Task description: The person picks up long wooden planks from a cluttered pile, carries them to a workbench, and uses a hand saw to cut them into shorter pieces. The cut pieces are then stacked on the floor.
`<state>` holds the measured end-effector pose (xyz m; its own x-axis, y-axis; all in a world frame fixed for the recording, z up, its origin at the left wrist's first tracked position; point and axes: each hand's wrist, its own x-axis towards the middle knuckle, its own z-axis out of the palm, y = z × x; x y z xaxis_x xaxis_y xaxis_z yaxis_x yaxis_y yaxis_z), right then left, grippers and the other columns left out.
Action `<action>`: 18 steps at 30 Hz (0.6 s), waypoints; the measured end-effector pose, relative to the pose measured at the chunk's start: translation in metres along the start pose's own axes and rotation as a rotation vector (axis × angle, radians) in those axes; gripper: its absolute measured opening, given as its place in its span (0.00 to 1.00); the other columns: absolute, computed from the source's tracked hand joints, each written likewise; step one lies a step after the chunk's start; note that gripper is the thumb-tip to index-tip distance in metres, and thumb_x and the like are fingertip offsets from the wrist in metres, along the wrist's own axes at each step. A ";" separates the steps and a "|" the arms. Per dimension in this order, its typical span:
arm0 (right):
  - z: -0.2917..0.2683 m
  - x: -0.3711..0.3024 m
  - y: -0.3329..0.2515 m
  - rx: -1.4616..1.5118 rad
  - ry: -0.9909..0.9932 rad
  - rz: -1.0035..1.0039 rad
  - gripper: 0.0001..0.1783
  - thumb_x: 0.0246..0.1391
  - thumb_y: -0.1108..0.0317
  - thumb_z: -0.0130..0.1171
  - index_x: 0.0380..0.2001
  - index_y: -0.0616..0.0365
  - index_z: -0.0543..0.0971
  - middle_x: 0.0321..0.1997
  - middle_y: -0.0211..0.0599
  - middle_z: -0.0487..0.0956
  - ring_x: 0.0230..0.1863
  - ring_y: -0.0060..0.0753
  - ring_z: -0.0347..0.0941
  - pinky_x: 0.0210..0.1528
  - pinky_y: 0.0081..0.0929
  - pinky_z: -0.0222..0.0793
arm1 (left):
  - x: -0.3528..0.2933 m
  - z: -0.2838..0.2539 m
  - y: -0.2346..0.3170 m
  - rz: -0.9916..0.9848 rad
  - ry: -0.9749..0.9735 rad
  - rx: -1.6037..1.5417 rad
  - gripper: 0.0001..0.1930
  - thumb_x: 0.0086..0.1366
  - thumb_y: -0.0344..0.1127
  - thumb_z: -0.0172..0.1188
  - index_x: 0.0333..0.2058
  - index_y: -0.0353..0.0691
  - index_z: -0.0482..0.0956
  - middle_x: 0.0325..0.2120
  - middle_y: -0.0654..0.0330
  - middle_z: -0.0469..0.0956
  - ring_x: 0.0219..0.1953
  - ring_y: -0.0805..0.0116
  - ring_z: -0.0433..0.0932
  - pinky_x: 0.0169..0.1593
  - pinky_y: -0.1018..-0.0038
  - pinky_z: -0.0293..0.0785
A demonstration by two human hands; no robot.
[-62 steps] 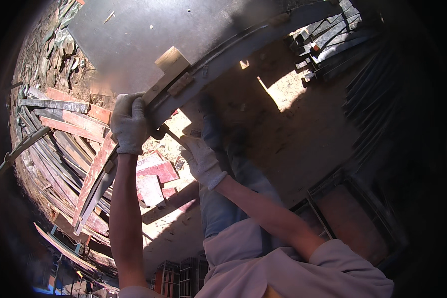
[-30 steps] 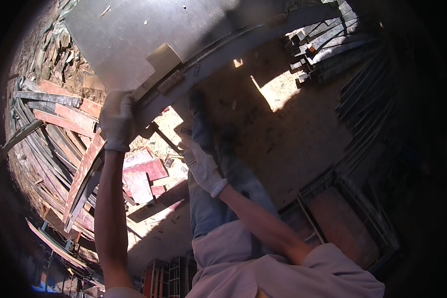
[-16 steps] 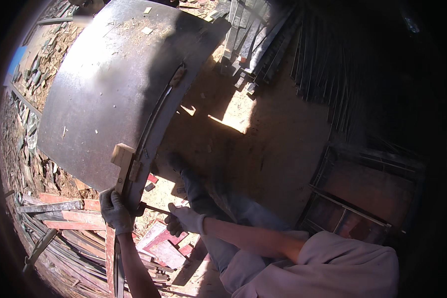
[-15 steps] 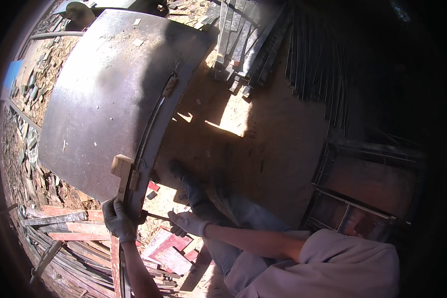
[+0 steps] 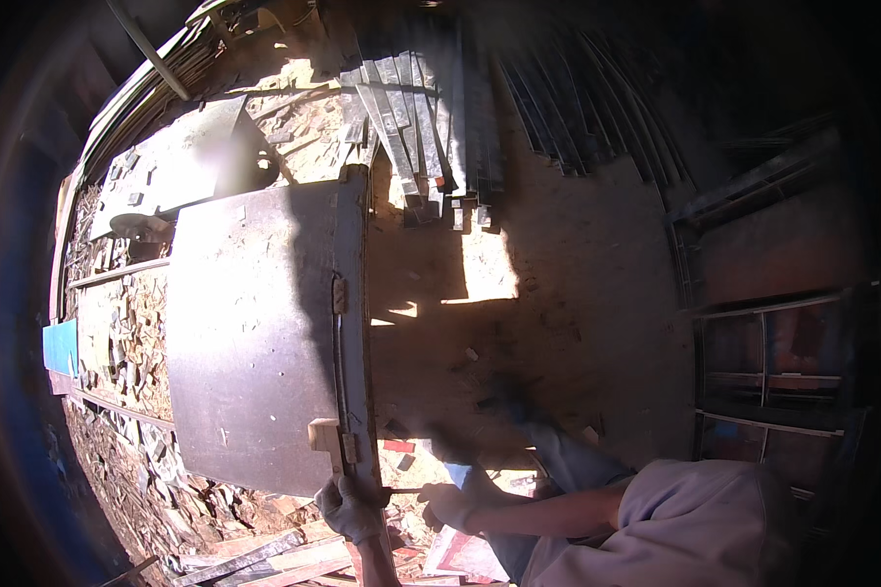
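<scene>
Large dark panel (image 5: 255,333), centre-left of frame, lying over scrap wood (image 5: 255,558): gloved left hand (image 5: 350,509) clamped on its lower framed edge, right hand (image 5: 450,504) just beside (grip unclear), likely stiff, heavy, best held by the frame.

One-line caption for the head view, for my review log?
Gloved left hand grips the near edge of a large dark board; gloved right hand hovers beside it.
</scene>
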<state>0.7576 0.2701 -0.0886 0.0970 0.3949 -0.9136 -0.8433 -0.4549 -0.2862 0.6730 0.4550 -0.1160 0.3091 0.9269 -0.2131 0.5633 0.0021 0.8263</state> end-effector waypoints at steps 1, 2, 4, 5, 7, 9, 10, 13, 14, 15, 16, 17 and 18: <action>-0.018 0.055 0.035 0.211 -0.154 0.146 0.26 0.75 0.49 0.40 0.43 0.61 0.79 0.27 0.37 0.83 0.24 0.30 0.80 0.24 0.32 0.75 | -0.007 0.003 0.028 -0.042 -0.015 -0.074 0.06 0.68 0.29 0.64 0.38 0.32 0.78 0.36 0.61 0.76 0.39 0.69 0.76 0.48 0.69 0.77; -0.024 0.085 0.049 0.291 -0.219 0.212 0.23 0.73 0.50 0.43 0.42 0.59 0.77 0.27 0.37 0.81 0.23 0.31 0.77 0.22 0.32 0.72 | -0.011 0.002 0.045 -0.066 -0.014 -0.117 0.06 0.68 0.29 0.64 0.38 0.32 0.78 0.36 0.61 0.76 0.39 0.68 0.76 0.47 0.69 0.77; -0.038 0.138 0.071 0.438 -0.328 0.359 0.17 0.69 0.53 0.51 0.40 0.57 0.73 0.29 0.36 0.76 0.21 0.34 0.71 0.20 0.33 0.66 | -0.013 0.002 0.058 -0.049 -0.010 -0.140 0.08 0.69 0.31 0.63 0.37 0.30 0.79 0.35 0.61 0.75 0.38 0.68 0.76 0.46 0.68 0.77; -0.036 0.170 0.086 0.540 -0.353 0.481 0.21 0.72 0.51 0.46 0.45 0.58 0.76 0.30 0.37 0.82 0.20 0.34 0.73 0.19 0.33 0.66 | -0.010 -0.002 0.044 0.000 0.013 -0.057 0.10 0.69 0.32 0.62 0.35 0.28 0.81 0.35 0.60 0.74 0.38 0.67 0.76 0.45 0.69 0.76; 0.002 0.020 -0.033 0.126 0.178 0.264 0.24 0.72 0.52 0.54 0.39 0.68 0.78 0.28 0.43 0.82 0.25 0.37 0.80 0.28 0.34 0.79 | -0.010 0.003 0.058 -0.159 -0.021 -0.274 0.09 0.66 0.32 0.63 0.32 0.30 0.81 0.35 0.58 0.74 0.38 0.66 0.76 0.46 0.70 0.75; -0.018 -0.014 -0.040 0.114 -0.103 0.105 0.27 0.73 0.52 0.53 0.54 0.71 0.74 0.45 0.53 0.85 0.35 0.43 0.85 0.34 0.37 0.82 | -0.009 -0.001 0.062 -0.085 -0.127 -0.180 0.09 0.66 0.33 0.64 0.33 0.31 0.82 0.35 0.59 0.75 0.38 0.65 0.75 0.46 0.69 0.74; -0.026 -0.011 -0.022 -0.236 -0.021 -0.226 0.35 0.67 0.47 0.59 0.60 0.70 0.69 0.56 0.55 0.79 0.47 0.45 0.81 0.45 0.39 0.79 | -0.011 -0.004 0.073 0.039 -0.180 -0.026 0.10 0.67 0.34 0.64 0.35 0.31 0.82 0.35 0.59 0.75 0.39 0.64 0.75 0.47 0.67 0.74; -0.041 -0.016 -0.004 -1.326 0.307 -1.013 0.60 0.53 0.34 0.67 0.74 0.67 0.58 0.75 0.52 0.63 0.70 0.48 0.64 0.70 0.43 0.63 | -0.015 -0.004 0.085 -0.074 -0.155 -0.244 0.12 0.69 0.36 0.64 0.40 0.31 0.82 0.34 0.59 0.76 0.38 0.65 0.75 0.45 0.67 0.74; -0.043 -0.008 -0.004 -1.434 0.266 -1.117 0.61 0.50 0.34 0.68 0.74 0.65 0.58 0.77 0.50 0.60 0.75 0.49 0.57 0.75 0.43 0.56 | -0.015 -0.005 0.069 -0.173 -0.117 -0.335 0.12 0.69 0.36 0.63 0.42 0.31 0.81 0.34 0.60 0.77 0.38 0.67 0.75 0.44 0.68 0.74; -0.040 0.010 -0.013 -1.426 0.109 -0.975 0.60 0.48 0.34 0.68 0.74 0.63 0.60 0.75 0.45 0.66 0.72 0.47 0.63 0.71 0.43 0.61 | -0.008 0.002 0.046 -0.095 -0.127 -0.233 0.13 0.69 0.37 0.63 0.44 0.31 0.79 0.35 0.60 0.78 0.37 0.68 0.76 0.42 0.69 0.75; -0.040 0.067 0.020 -1.180 0.316 -1.504 0.46 0.51 0.39 0.69 0.64 0.61 0.74 0.65 0.44 0.76 0.65 0.45 0.72 0.67 0.41 0.67 | -0.007 0.004 0.043 -0.079 -0.118 -0.249 0.13 0.69 0.37 0.63 0.44 0.31 0.79 0.35 0.59 0.78 0.37 0.68 0.76 0.42 0.69 0.75; -0.035 0.075 0.007 -1.169 0.349 -1.683 0.33 0.53 0.46 0.71 0.54 0.56 0.79 0.55 0.40 0.80 0.54 0.43 0.76 0.57 0.39 0.71 | -0.006 0.003 0.039 -0.075 -0.119 -0.260 0.14 0.69 0.37 0.63 0.45 0.31 0.80 0.36 0.59 0.78 0.37 0.68 0.76 0.42 0.69 0.75; -0.031 0.079 0.001 -1.154 0.387 -1.853 0.19 0.55 0.54 0.73 0.44 0.51 0.84 0.45 0.36 0.84 0.44 0.41 0.80 0.47 0.37 0.76 | -0.010 0.001 0.055 -0.076 -0.127 -0.265 0.14 0.69 0.37 0.63 0.45 0.31 0.80 0.36 0.59 0.79 0.37 0.67 0.77 0.42 0.70 0.75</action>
<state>0.7808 0.2765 -0.1699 0.3743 0.7484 0.5475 0.8604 -0.0601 -0.5060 0.7016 0.4453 -0.0683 0.3761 0.8660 -0.3295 0.3739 0.1835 0.9091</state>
